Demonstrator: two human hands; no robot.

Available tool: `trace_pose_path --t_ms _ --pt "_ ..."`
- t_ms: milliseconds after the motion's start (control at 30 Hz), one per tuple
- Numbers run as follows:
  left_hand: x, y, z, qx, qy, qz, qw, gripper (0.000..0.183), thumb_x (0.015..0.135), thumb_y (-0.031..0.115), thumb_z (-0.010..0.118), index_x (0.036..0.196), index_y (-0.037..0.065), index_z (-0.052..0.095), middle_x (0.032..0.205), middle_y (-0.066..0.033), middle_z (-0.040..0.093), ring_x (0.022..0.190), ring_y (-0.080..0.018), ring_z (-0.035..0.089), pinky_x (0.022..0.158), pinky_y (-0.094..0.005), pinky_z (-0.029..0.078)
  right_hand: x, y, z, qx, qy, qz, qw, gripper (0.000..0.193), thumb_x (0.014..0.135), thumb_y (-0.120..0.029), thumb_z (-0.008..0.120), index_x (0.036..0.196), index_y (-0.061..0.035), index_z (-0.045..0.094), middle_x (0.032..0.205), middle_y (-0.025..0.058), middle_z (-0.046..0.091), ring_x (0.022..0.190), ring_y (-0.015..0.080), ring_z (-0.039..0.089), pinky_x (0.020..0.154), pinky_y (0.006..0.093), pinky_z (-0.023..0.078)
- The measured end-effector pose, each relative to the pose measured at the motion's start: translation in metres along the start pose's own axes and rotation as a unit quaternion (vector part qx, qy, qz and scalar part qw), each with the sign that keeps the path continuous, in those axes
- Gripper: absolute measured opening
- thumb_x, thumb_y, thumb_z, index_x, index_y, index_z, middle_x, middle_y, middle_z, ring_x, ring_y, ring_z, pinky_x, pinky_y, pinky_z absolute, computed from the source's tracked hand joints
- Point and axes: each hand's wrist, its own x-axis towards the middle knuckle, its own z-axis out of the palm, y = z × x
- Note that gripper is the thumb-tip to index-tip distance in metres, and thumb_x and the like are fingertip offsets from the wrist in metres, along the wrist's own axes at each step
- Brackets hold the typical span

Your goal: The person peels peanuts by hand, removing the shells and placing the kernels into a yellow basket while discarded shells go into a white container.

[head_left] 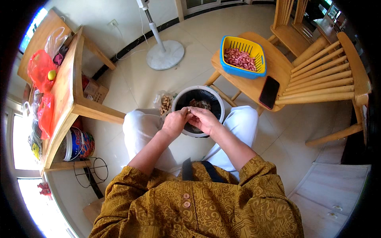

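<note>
Over a white bin (pixel 177 98) with a black liner, my left hand (pixel 174 121) and my right hand (pixel 203 120) meet fingertip to fingertip. Both are closed in a pinch on a small pale peanut (pixel 189 112), mostly covered by the fingers. Brown shells (pixel 201 104) lie inside the bin. Beside its left rim, a clear plastic bag holds unshelled peanuts (pixel 165 104). Pinkish-red shelled peanuts (pixel 239 59) fill the bottom of a yellow basket (pixel 254 47) nested in a blue outer basin (pixel 243 72), up on a wooden chair to the right.
A dark phone (pixel 269 92) lies on the wooden chair (pixel 283 75) beside the basin. To the left stands a wooden table (pixel 63 103) with red plastic bags (pixel 41 71). A white fan base (pixel 165 54) is ahead on the floor; a colourful bucket (pixel 80 143) sits under the table.
</note>
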Motion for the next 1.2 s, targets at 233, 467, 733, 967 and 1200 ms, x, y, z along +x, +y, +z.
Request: trace_pose_path --t_ms 233,467,733,967,1200 --pt "-0.001 0.01 -0.008 -0.23 -0.114 -0.035 0.966 0.022 0.095 0.019 0.043 0.093 -0.001 0.049 0.065 -0.0125 0.056 0.06 -0.0235 0.057 0.059 -0.0366 0.046 -0.006 -0.006 -0.002 -0.083 0.024 -0.005 0.996 0.018 0.09 -0.025 0.06 0.099 -0.0106 0.064 0.085 -0.0016 0.063 0.077 0.0089 0.06 0.071 0.0235 0.05" --pt "-0.008 -0.005 0.019 -0.187 -0.061 -0.029 0.98 0.024 0.094 0.021 0.041 0.091 -0.002 0.048 0.066 -0.0147 0.057 0.061 -0.0256 0.057 0.059 -0.0376 0.046 -0.011 -0.002 0.006 -0.174 0.081 -0.033 0.981 0.018 0.09 -0.026 0.061 0.097 -0.0099 0.064 0.087 -0.002 0.062 0.076 0.0084 0.06 0.069 0.0233 0.051" --pt "-0.002 0.022 0.012 0.092 -0.072 -0.062 0.991 0.026 0.09 0.025 0.047 0.095 0.0 0.051 0.075 -0.0232 0.062 0.076 -0.0379 0.063 0.06 -0.0438 0.052 -0.012 0.001 0.003 -0.104 0.094 -0.033 0.99 0.017 0.09 -0.026 0.059 0.096 -0.0095 0.061 0.084 -0.0019 0.062 0.073 0.0087 0.06 0.067 0.0241 0.051" --pt "-0.002 0.016 0.014 0.248 -0.107 0.011 0.963 0.015 0.085 0.018 0.052 0.093 0.004 0.051 0.077 -0.012 0.067 0.069 -0.0269 0.067 0.056 -0.0367 0.054 -0.01 0.007 0.003 -0.047 0.116 -0.048 0.991 0.015 0.091 -0.018 0.058 0.1 -0.0065 0.061 0.09 0.0015 0.063 0.079 0.0117 0.062 0.07 0.0275 0.054" --pt "-0.008 0.02 0.011 0.25 -0.142 -0.023 0.958 0.013 0.085 0.014 0.051 0.093 0.004 0.051 0.078 -0.012 0.067 0.072 -0.0263 0.068 0.057 -0.0356 0.054 -0.004 0.01 -0.005 -0.134 0.136 -0.039 0.981 0.019 0.089 -0.012 0.059 0.106 -0.0045 0.06 0.094 0.0032 0.062 0.081 0.0142 0.062 0.072 0.029 0.054"
